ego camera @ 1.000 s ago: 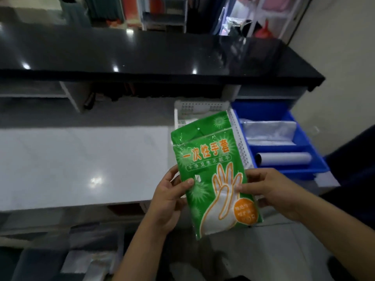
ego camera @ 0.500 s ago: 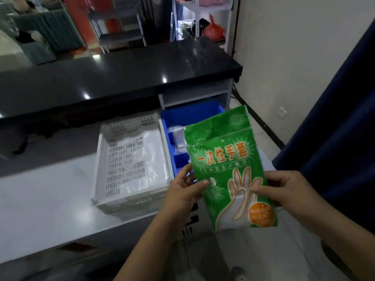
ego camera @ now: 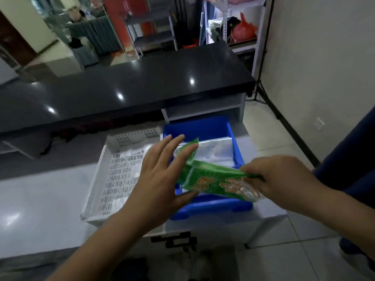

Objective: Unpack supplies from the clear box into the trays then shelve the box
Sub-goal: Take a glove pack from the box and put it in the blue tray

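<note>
A green pack of disposable gloves (ego camera: 213, 180) lies nearly flat over the blue tray (ego camera: 213, 206) at the right end of the white counter. My right hand (ego camera: 278, 179) pinches the pack's right end. My left hand (ego camera: 162, 177) is spread with straight fingers against the pack's left end, above the seam between the two trays. A white slotted tray (ego camera: 113, 179) stands left of the blue one, with clear plastic bags in it. More clear plastic bags (ego camera: 215, 151) lie in the blue tray's far half. The clear box is out of view.
A glossy black upper counter (ego camera: 121, 94) runs behind the trays, with a grey shelf (ego camera: 203, 110) under its right end. The white counter (ego camera: 40, 209) stretches left. Tiled floor (ego camera: 284, 250) and a beige wall (ego camera: 324, 78) lie to the right; a dark blue cloth (ego camera: 355, 159) hangs at the right edge.
The glove pack has gone from upright in both hands to nearly flat over the blue tray. My left hand has let go and spread open. The view has shifted right.
</note>
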Motion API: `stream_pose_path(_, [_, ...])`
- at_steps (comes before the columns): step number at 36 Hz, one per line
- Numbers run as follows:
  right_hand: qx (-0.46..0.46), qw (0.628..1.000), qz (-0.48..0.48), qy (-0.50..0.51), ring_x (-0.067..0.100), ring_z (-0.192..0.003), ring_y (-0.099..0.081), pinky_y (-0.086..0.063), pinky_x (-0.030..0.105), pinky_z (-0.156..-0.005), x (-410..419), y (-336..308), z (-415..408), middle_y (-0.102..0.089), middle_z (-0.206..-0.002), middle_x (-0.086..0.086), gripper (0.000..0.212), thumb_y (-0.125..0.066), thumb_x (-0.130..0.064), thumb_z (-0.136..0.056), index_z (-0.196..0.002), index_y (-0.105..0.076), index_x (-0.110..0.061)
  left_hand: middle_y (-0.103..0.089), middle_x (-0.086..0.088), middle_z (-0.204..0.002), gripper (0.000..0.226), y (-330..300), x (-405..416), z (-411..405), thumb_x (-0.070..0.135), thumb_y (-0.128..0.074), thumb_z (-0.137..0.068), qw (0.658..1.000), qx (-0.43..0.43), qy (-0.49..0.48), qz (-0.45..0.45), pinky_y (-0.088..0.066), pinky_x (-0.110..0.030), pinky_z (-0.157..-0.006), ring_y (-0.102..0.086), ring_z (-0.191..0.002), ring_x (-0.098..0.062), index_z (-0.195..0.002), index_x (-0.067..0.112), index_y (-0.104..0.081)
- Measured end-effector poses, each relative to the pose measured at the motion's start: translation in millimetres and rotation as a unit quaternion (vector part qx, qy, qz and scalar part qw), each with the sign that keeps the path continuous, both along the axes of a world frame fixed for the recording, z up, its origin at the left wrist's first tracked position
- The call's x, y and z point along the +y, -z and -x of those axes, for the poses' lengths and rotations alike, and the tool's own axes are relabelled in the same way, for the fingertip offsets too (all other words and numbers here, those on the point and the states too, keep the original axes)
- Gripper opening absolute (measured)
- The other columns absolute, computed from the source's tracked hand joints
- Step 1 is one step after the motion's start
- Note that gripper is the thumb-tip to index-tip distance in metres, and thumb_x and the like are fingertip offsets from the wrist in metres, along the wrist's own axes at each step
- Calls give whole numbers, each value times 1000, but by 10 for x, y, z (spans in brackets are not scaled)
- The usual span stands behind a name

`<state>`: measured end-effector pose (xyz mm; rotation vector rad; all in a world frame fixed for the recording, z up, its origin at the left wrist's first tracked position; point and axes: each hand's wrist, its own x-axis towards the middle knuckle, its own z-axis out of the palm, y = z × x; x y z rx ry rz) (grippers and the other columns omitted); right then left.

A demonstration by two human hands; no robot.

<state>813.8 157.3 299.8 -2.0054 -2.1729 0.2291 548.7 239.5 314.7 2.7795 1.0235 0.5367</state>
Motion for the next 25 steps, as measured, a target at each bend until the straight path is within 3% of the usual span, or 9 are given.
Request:
stream_pose_path(3, [-49,998,22,-39,11,-90,-65,-50,29,-74,180,-7,131,-70,-111,-11,37,-51,-49,-94,-129,-58,-41,-24,-3,-162,98,-169,210,-2,55,-69,-73,997,72,13,-38,-16,-50,-121,-13,-151,-25,-154,33,-18])
stream_pose_path(6, [-88,994,35,-52,11,-93,-65,-48,27,-73,337,-60,258,-67,-113,-11,39,-52,-50,-94,-130,-56,-37,-34,2,-158,92,-340,480,-10,56,-73,-73,979,189,52,-61,-18,-44,-121,-26,-148,-23,-152,35,-29])
stream_pose_path(8, [-104,992,45,-56,10,-92,-64,-49,26,-73,449,-126,319,-66,-113,-12,37,-52,-51,-94,-128,-55,-36,-52,10,-144,72,-406,634,-18,56,-69,-77,969,232,83,-31,-36,-34,-107,-47,-132,-16,-142,40,-43])
stream_pose_path(10, [-122,990,47,-50,11,-91,-64,-49,27,-71,566,-195,377,-66,-111,-11,31,-50,-45,-96,-125,-56,-36,-63,15,-126,55,-426,762,-36,53,-66,-83,966,239,96,10,-45,-28,-78,-60,-109,-12,-134,42,-47])
stream_pose_path(11, [-135,989,42,-43,13,-89,-64,-50,29,-71,628,-218,400,-65,-109,-10,27,-49,-39,-97,-122,-57,-36,-65,14,-121,50,-424,821,-50,51,-64,-85,967,234,98,15,-44,-27,-72,-62,-104,-12,-131,42,-47])
stream_pose_path(15, [-179,984,9,-20,15,-83,-62,-40,28,-59,901,-262,475,-65,-101,-10,21,-50,-30,-96,-115,-59,-34,-65,9,-115,36,-340,1101,-82,36,-59,-90,975,203,90,2,-55,-35,-77,-64,-100,-17,-125,36,-51])
stream_pose_path(21, [-195,980,-30,1,20,-77,-60,-27,28,-55,1382,-233,487,-65,-96,-6,22,-55,-29,-95,-116,-62,-31,-65,9,-115,42,-287,1505,-178,42,-60,-90,981,180,68,-5,-43,-30,-68,-64,-95,-20,-130,38,-49])
stream_pose_path(25, [-215,975,-53,34,24,-84,-62,-29,28,-56,1737,-181,433,-65,-102,-5,20,-54,-31,-96,-114,-62,-31,-69,5,-106,33,-238,1825,-320,32,-61,-90,986,164,29,-25,-45,-32,-64,-64,-87,-23,-122,37,-56])
